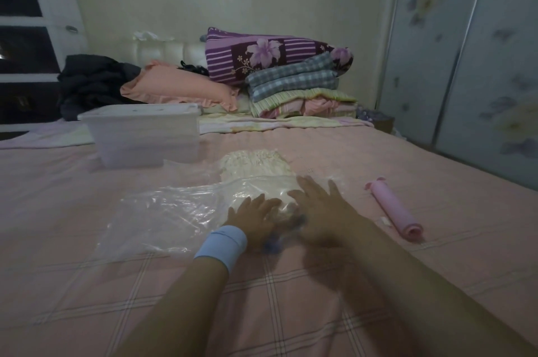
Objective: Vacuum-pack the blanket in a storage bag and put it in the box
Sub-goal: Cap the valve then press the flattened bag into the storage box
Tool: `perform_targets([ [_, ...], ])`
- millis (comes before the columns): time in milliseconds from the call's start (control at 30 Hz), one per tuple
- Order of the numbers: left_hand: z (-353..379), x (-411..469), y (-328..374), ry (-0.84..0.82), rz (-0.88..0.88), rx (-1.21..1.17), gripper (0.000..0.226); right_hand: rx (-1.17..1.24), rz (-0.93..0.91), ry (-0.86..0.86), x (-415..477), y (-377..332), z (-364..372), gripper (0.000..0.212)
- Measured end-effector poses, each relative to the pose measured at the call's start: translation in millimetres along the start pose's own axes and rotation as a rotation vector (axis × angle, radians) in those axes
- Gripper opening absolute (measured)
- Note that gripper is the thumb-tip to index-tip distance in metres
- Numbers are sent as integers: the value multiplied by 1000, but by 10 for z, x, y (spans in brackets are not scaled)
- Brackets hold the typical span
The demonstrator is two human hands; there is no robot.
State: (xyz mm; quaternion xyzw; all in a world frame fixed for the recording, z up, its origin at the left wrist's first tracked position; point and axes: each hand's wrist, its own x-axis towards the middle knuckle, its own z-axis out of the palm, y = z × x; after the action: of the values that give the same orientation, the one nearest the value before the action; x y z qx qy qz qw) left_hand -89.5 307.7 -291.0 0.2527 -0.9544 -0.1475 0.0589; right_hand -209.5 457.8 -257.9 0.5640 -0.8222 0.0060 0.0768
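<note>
Pressing down with fingers straight and gripping nothing, I work at frame centre. Left of centre stands the clear box (145,135), behind the storage bag (163,211) and its loose plastic. My left hand (256,217) and right hand (317,205) rest on the cream blanket (256,167), its near end under the plastic. At right lies a pink pump (393,211).

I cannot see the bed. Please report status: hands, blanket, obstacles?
Left hand and right hand open, pressing clear plastic storage bag. Cream fluffy blanket inside. Pink cylindrical pump aside, untouched. Translucent white plastic box lidded.
</note>
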Motion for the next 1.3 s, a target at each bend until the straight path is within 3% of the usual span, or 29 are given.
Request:
perform_targets([
  [67, -58, -67, -17, 62, -43, -79, 47, 8, -68, 64, 43, -213, 92, 85],
  [133, -144, -233, -58, 121, -145, 61, 51, -64, -74, 47, 111, -344, 237, 90],
  [267, -324, -691, -306, -44, -487, 392, 61, -218, 2, 0, 252, -587, 320, 88],
  [333, -329, -784, -507, -102, -431, 381, 67, -203, -8, 37, 273, -718, 270, 78],
  [400, -374, -957, -792, -106, -321, 407, 75, -43, -132, 60, 325, -1019, 227, 73],
  [500, -485, -1140, -1049, 58, -210, 505, 68, 100, -299, 30, 421, -1442, 305, 72],
  [567, -541, -1214, -1192, 104, -211, 498, 64, 82, -312, 30, 469, -1631, 391, 58],
  [633, -585, -1270, -1283, 47, -247, 423, 63, 67, -284, 5, 474, -1703, 432, 37],
  [700, -594, -1283, -1352, -18, -256, 401, 60, 66, -275, -31, 460, -1711, 436, 32],
  [767, -533, -1283, -1359, -138, -230, 421, 63, 98, -291, -95, 462, -1698, 441, 37],
  [867, -397, -1240, -1366, -289, -337, 396, 85, 257, -261, -147, 517, -1616, 368, 49],
  [967, -436, -1054, -1295, -419, -455, 377, 69, 169, -146, -43, 510, -1342, 329, 56],
  [1067, -588, -903, -1015, -268, -479, 329, 66, 136, -99, -117, 481, -1115, 385, 55],
  [1200, -680, -664, -548, 74, -234, 157, 53, 407, -95, -9, 408, -933, 349, 56],
  [1300, -563, -419, -225, 87, -83, 42, 58, 247, -21, 59, 266, -635, 257, 72],
])
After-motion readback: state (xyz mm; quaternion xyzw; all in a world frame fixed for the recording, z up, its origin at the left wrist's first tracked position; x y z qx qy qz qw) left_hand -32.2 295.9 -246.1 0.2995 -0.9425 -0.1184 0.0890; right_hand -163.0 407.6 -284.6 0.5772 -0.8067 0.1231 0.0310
